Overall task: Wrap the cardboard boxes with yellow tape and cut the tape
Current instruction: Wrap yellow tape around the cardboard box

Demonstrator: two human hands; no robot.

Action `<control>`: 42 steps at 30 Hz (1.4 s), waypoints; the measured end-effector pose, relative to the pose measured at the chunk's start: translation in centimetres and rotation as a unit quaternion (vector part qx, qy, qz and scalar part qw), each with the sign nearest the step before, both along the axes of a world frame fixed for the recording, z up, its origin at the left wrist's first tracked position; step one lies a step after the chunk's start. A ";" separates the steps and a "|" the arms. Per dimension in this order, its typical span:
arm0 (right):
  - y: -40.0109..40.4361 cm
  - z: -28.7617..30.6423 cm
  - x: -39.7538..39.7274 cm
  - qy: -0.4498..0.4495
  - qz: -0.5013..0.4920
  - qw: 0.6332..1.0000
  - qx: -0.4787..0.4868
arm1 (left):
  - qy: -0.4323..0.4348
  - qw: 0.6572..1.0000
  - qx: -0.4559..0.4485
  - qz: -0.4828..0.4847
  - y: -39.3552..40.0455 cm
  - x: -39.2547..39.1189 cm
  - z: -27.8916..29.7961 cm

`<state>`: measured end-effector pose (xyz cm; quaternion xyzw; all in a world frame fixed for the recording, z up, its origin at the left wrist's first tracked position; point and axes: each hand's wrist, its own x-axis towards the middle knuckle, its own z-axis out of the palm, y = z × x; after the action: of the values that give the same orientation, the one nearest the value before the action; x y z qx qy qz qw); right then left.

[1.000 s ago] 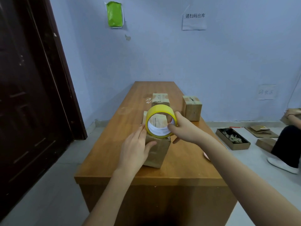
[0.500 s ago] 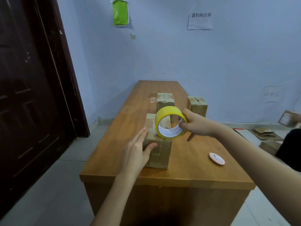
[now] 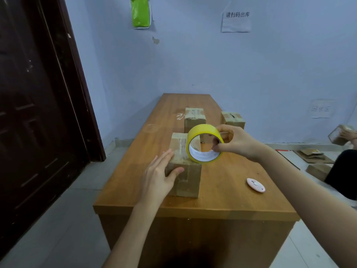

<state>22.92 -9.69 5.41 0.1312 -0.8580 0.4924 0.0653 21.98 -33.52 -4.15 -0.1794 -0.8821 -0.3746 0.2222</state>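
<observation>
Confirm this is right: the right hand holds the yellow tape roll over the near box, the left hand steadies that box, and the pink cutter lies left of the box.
Wrong side. The head view shows the pink cutter lying right of the near box; the rest stands.

Yellow tape roll [image 3: 204, 130] with white core, brown cardboard boxes [image 3: 188, 178], orange-brown wooden table [image 3: 228, 200].

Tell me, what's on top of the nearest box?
The tape roll, held by the right hand, stands on the box; the left hand rests on its left edge.
</observation>
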 end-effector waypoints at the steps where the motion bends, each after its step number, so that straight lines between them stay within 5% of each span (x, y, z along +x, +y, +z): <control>1: 0.2 0.0 0.1 0.003 0.003 1.000 0.002 | -0.001 1.000 -0.006 0.000 0.0 0.0 0.1; 11: 2.6 0.9 0.6 -0.023 -0.011 0.997 0.070 | -0.016 1.000 -0.022 0.010 -0.1 -0.1 0.2; 23: 3.1 -7.5 2.1 -0.034 -0.025 0.998 -0.042 | -0.037 0.998 -0.049 0.029 0.1 0.4 1.0; 28: 2.9 -9.4 2.1 -0.012 -0.044 0.996 -0.075 | 0.023 0.991 -0.128 0.029 0.0 1.0 1.9; 33: 2.2 -9.4 1.8 0.008 -0.055 0.995 -0.081 | 0.078 0.941 -0.324 0.058 1.8 0.5 4.6; 37: 1.9 -9.7 2.0 0.017 -0.058 0.994 -0.095 | 0.082 0.926 -0.367 -0.037 3.3 0.8 3.6; 42: 1.8 -9.7 1.5 0.019 -0.067 0.994 -0.087 | 0.071 0.931 -0.359 -0.009 3.4 0.4 2.8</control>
<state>24.45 -7.85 -4.30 0.0772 -0.8175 0.5566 0.1258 22.40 -30.12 -1.34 -0.2811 -0.9379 -0.0215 0.2020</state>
